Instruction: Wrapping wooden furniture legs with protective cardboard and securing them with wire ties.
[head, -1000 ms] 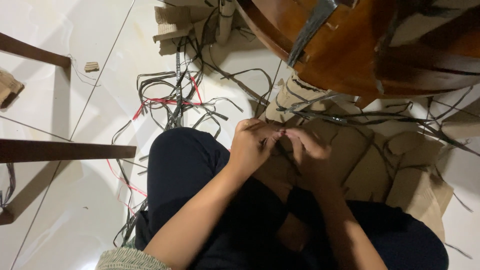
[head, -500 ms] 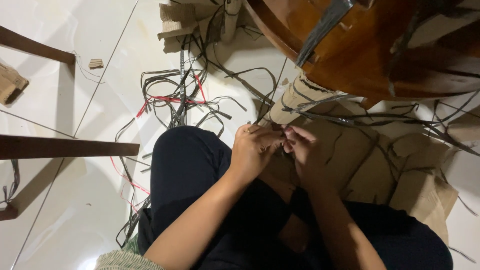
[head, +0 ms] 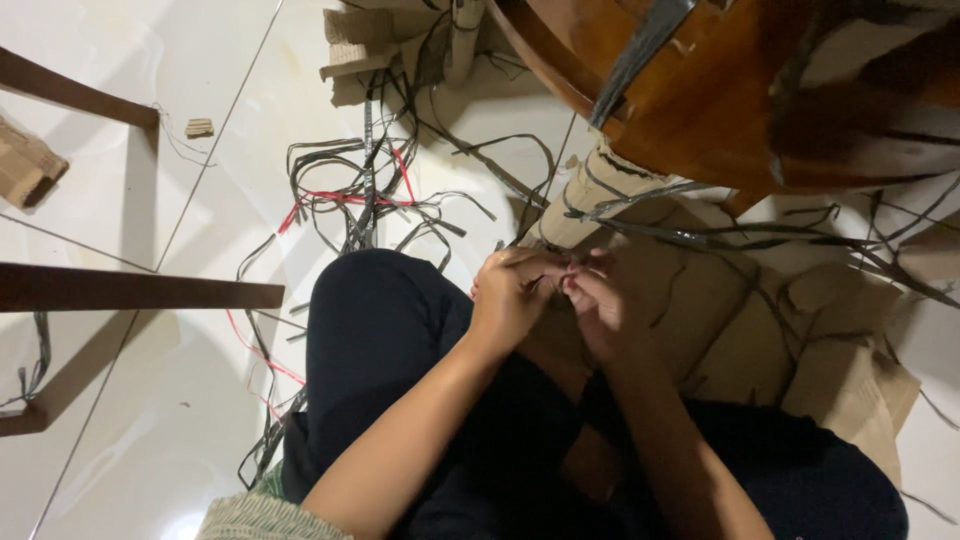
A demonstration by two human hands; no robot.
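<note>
Both hands are closed together at the centre of the view, fingertips meeting: the left hand (head: 512, 300) is curled with its fingers pinched toward the right hand (head: 598, 308), and a thin dark strap (head: 640, 232) runs into the point where they meet; whether each hand actually grips that strap or something smaller between the fingertips cannot be told, as the pinch point is hidden by the fingers. The strap sits just above the person's lap, over the near edge of the crumpled brown cardboard (head: 720, 320), and leads off to the right across that cardboard. The person is seated on a white tiled floor (head: 180, 420), legs in dark trousers (head: 390, 340). A tangle of loose dark straps (head: 360, 200) with one red strap (head: 345, 198) lies on the tiles beyond the left knee, well apart from the hands. A round brown wooden piece (head: 700, 110), bound by a grey strap, fills the upper right. Dark wooden bars (head: 130, 290) lie at the left edge
</note>
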